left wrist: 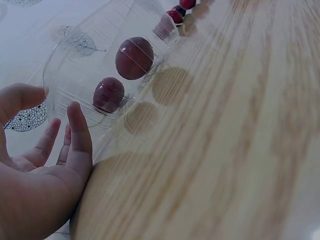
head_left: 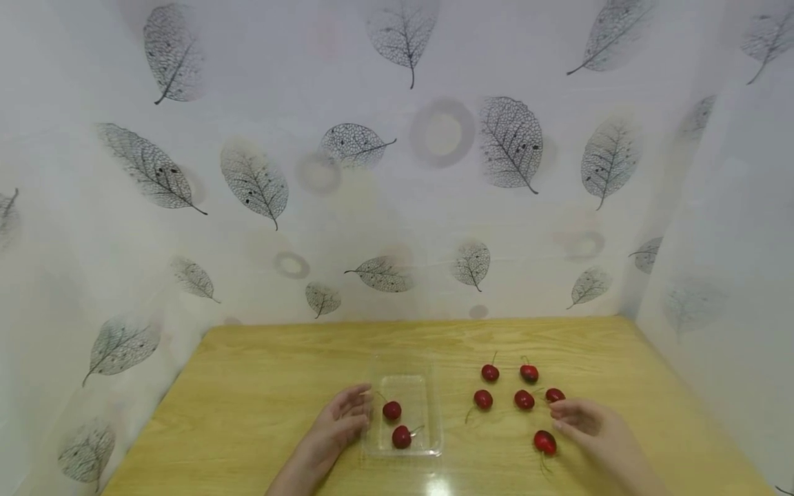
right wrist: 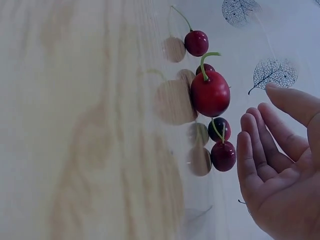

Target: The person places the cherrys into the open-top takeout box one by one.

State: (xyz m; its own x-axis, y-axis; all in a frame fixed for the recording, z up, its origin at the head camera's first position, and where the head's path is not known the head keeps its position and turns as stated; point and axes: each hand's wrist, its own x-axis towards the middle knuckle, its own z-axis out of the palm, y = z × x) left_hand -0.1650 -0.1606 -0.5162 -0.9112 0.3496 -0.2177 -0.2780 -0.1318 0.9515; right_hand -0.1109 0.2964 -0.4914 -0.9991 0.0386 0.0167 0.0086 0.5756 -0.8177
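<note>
A clear plastic container [head_left: 441, 427] stands on the table with two dark red cherries in it, one farther back [head_left: 391, 410] and one closer [head_left: 402, 437]. My left hand [head_left: 338, 422] is at the container's left side, fingers loosely bent; in the left wrist view the thumb and a fingertip overlap its clear wall [left wrist: 60, 75]. To the right, my right hand [head_left: 595, 430] hovers with relaxed fingers and an empty palm. Its fingertips are right beside a cherry [head_left: 555, 395], and a brighter red cherry [head_left: 545, 442] with a stem lies just left of its thumb.
Several more stemmed cherries lie between container and right hand: two at the back [head_left: 490, 373], [head_left: 529, 373] and two in front of those [head_left: 483, 399], [head_left: 524, 399]. The wood-grain table [head_left: 248, 386] meets pale leaf-patterned sheeting [head_left: 428, 207] at the back and sides.
</note>
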